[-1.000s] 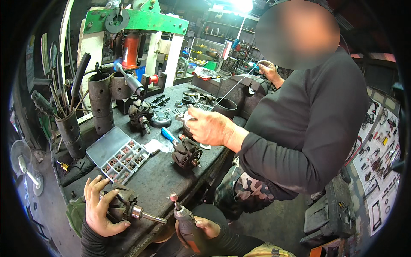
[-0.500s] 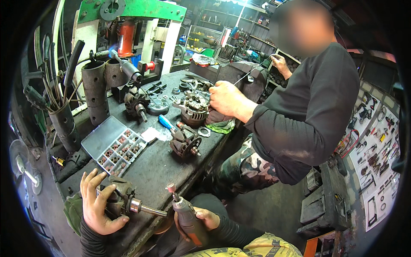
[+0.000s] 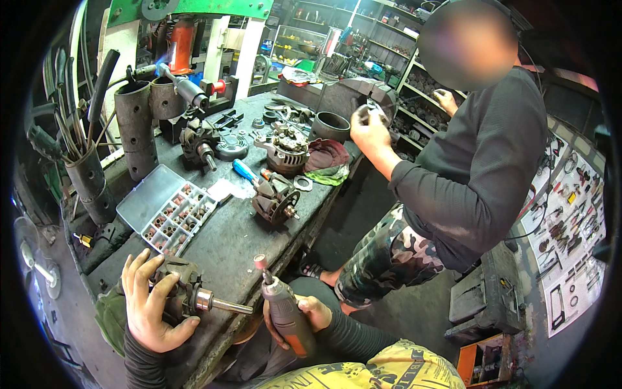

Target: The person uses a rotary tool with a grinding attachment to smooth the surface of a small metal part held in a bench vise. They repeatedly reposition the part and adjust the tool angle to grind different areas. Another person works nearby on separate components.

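My left hand (image 3: 150, 301) lies around the near side of an alternator rotor (image 3: 176, 288) on the bench, fingers spread over its claw poles and thumb below. The rotor's shaft points right, past a shiny slip ring. In my right hand (image 3: 311, 318) is a grey rotary tool (image 3: 285, 316), held nearly upright beside the bench edge. A small pinkish grinding stone (image 3: 260, 261) sits in its tip, a little above and apart from the shaft's end. A clear compartment box (image 3: 152, 204) of small copper-coloured bushings lies open beyond my left hand.
A second rotor (image 3: 275, 198), a blue-handled screwdriver (image 3: 245, 172) and an opened alternator (image 3: 285, 152) lie farther along the bench (image 3: 227, 249). Metal tube holders (image 3: 91, 188) with tools stand at left. A co-worker (image 3: 479, 162) stands at right, by a vise (image 3: 363, 97).
The co-worker's near hand has moved right, away from the opened alternator, uncovering a round metal ring and a reddish cloth. My hands keep nearly the same pose; the view has shifted slightly.
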Available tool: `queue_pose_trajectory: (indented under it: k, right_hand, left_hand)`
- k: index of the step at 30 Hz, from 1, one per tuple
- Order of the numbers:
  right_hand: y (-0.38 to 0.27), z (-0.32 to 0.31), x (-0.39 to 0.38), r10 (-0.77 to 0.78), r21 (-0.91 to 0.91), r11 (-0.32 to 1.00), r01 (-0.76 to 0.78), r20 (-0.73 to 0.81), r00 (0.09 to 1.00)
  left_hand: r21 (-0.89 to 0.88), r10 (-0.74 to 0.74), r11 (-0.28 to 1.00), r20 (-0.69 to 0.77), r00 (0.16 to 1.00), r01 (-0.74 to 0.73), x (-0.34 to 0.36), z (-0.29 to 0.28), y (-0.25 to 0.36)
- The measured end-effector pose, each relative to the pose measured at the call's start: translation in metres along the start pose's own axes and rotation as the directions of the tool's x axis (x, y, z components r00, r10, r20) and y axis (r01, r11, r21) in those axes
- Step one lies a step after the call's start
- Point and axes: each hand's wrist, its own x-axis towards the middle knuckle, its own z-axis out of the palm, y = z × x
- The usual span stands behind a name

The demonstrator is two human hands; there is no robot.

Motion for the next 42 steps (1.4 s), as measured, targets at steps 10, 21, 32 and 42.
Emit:
queue_pose_trajectory:
  k: [10, 21, 32, 42]
  right_hand:
    - [0.000, 0.006, -0.007, -0.087, -0.014, 0.996, 0.086, -0.136, 0.987]
    - [-0.020, 0.006, -0.016, -0.132, -0.116, 0.987, 0.108, -0.219, 0.967]
    - [-0.020, 0.002, -0.016, -0.182, -0.065, 0.983, 0.172, -0.217, 0.959]
    - [-0.049, 0.004, -0.018, -0.328, -0.100, 0.945, 0.313, -0.284, 0.901]
  left_hand:
    - [-0.055, 0.023, 0.998, -0.025, 0.999, -0.024, 0.000, 0.002, 0.001]
    - [-0.050, 0.024, 0.998, 0.001, 1.000, -0.024, 0.000, 0.003, 0.002]
    - [-0.014, 0.002, 1.000, -0.007, 1.000, -0.002, -0.001, 0.005, 0.003]
    - [0.020, -0.066, 0.998, -0.032, 0.997, 0.067, -0.003, 0.008, 0.000]
